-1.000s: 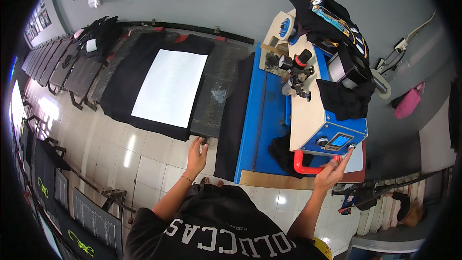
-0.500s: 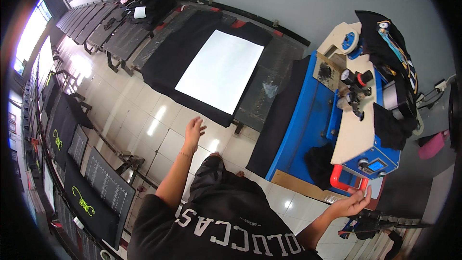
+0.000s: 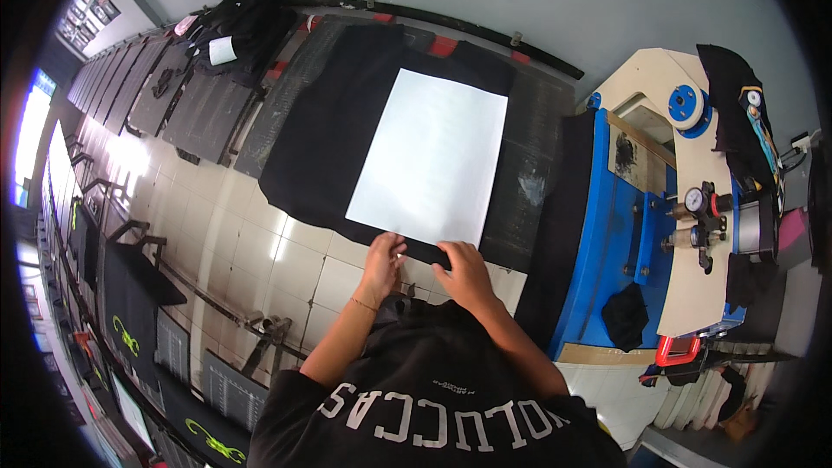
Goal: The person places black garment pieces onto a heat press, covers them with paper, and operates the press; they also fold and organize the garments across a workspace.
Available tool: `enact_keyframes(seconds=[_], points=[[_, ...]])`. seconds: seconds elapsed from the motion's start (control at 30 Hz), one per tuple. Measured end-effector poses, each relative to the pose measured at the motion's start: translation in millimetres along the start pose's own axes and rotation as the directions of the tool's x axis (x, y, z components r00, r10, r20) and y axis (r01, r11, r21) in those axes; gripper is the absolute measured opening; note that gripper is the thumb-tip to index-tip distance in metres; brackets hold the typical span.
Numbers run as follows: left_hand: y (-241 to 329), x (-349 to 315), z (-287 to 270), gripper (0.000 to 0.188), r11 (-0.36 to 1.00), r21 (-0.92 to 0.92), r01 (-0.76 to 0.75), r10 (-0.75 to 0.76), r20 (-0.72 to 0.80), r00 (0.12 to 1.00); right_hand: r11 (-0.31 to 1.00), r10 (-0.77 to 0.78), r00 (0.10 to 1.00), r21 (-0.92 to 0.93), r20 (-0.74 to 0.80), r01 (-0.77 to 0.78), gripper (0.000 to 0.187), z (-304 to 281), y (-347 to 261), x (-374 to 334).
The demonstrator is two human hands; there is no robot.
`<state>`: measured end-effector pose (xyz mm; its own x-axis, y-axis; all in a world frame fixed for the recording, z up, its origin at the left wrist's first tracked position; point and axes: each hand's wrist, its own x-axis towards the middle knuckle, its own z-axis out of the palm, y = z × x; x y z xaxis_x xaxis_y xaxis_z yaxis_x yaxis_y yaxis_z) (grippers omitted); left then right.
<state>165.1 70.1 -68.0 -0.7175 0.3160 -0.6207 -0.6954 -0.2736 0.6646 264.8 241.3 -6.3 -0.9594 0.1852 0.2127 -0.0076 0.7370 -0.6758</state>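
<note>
A black T-shirt [image 3: 316, 134] lies spread on a dark flat board, with a large white sheet [image 3: 429, 156] on top of it. At the sheet's near edge are both of my hands. My left hand [image 3: 381, 264] is by the shirt's hem near the sheet's lower left part, its fingers loosely bent and a little apart. My right hand [image 3: 468, 273] reaches to the sheet's near edge, thumb apart from the fingers. No grip on the sheet or the cloth shows in either hand.
A blue and cream press machine [image 3: 693, 269] with a gauge and a red handle [image 3: 678, 349] stands at the right. Black garments [image 3: 243, 30] are heaped at the far left. Along the left side, a row of boards bears black shirts [image 3: 134, 295] with yellow-green prints.
My right hand has left the machine's red handle and come over to the white sheet. My left hand has moved right and closer to the sheet's near edge. The view has shifted too.
</note>
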Motion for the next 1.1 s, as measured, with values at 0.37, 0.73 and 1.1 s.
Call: enact_keyframes(seconds=[0.37,0.73,1.1], points=[[74.1,33.3,-30.4,0.027,0.688,0.646,-0.331,-0.025,0.477,0.879,0.946,0.109,0.989,-0.294,-0.097,-0.133,0.01,46.3,-0.4,95.6],[121.5,53.7,5.0,0.037,0.418,0.797,-0.437,-0.242,0.561,0.792,0.848,0.291,0.939,-0.404,-0.185,-0.343,0.017,-29.9,123.7,230.3],[151.1,91.1,64.4,0.035,0.404,0.84,-0.362,-0.309,0.498,0.811,0.78,0.187,0.923,-0.521,-0.337,-0.348,0.014,-112.5,267.6,443.9]])
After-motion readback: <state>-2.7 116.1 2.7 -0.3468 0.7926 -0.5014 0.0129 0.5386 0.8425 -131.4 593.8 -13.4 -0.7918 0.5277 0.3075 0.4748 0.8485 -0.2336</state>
